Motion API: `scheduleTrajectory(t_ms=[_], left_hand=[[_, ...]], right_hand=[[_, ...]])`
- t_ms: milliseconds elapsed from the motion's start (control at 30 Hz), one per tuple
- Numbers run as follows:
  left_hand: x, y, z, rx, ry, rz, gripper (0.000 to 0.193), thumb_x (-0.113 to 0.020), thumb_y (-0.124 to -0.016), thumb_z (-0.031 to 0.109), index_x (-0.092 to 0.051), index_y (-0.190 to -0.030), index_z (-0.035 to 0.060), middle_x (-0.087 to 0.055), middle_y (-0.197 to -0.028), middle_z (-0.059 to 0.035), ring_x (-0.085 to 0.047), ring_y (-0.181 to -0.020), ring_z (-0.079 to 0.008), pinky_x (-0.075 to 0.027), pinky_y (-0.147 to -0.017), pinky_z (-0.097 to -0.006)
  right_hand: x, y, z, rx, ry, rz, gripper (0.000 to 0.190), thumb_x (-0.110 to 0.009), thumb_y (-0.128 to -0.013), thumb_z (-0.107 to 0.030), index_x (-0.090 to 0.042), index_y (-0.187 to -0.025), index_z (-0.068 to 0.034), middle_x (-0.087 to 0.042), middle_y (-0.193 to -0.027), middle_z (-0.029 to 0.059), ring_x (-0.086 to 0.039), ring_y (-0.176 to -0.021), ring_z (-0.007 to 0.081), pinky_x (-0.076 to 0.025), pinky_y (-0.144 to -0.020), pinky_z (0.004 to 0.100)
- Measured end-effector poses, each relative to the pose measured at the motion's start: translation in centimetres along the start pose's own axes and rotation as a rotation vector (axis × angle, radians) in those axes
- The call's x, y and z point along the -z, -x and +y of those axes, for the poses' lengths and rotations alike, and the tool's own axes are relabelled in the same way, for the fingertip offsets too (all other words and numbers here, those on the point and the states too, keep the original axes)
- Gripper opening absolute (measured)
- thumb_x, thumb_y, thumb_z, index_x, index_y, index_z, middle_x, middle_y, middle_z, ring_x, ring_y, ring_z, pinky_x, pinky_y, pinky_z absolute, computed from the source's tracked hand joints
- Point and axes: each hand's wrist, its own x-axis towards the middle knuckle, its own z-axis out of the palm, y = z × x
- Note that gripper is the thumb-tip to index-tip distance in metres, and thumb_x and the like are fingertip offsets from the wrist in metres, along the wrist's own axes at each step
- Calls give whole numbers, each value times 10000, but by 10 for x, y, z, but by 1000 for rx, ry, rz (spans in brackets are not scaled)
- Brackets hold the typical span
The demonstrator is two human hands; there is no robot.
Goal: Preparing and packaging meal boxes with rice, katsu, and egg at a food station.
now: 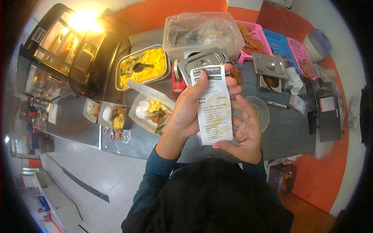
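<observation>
A long printed paper receipt [215, 116] is held up over the counter, its writing facing me. My left hand [189, 109] grips it, thumb across the upper front and fingertips showing past the right edge. At the lower end, my right hand [247, 134] has its thumb along the bottom edge and its fingers loosely curled beside and partly behind the paper. Just left of my left hand stands an open paper food box [137, 122] with white rice, scrambled egg and other food. Behind my right hand is a round clear plastic lid or bowl [262, 112], partly hidden.
Two smaller filled boxes [112, 116] stand further left, near scissors [109, 134]. Behind are a metal tray of scrambled egg [154, 62] with a black spoon, a red tape dispenser [176, 80] and a plastic tub [204, 48]. A lit display warmer [67, 55] stands left, metal-lidded containers [269, 68] right.
</observation>
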Motion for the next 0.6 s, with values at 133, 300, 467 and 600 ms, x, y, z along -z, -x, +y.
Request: scheduleTrajectory(t_ms=[133,300,467,600], left_hand=[[2,-9,-6,-60,-4,33,504,-342,-880,379,-320,-1237,24,-542,-1031,-110,-530,-974,-230,-427,-849,-354],[2,-14,-2,-93,-71,95,483,-356,-881,357,-333,-1232,25,-559,-994,-117,-560,-922,-214,-464,-803,-329],[6,-17,11,-123,-105,153,481,-348,-885,351,-318,-1241,29,-551,-987,-111,-559,-903,-208,-465,-794,-326],[9,-23,19,-169,-43,183,502,-360,-886,326,-237,-1273,30,-527,-937,-81,-560,-868,-221,-488,-763,-351]], right_hand=[[14,-2,5,64,-8,-10,912,-696,-580,87,-140,-1287,-66,-302,-1225,152,-418,-1097,252,-479,-799,342],[19,-8,13,41,-46,8,898,-675,-579,108,-139,-1275,-78,-314,-1200,157,-436,-1074,264,-483,-797,357],[18,-19,29,41,-112,36,877,-662,-583,118,-145,-1264,-76,-322,-1188,160,-449,-1060,267,-484,-798,364],[16,-31,28,6,-113,77,847,-652,-585,130,-163,-1247,-73,-332,-1175,162,-466,-1039,254,-486,-796,354]])
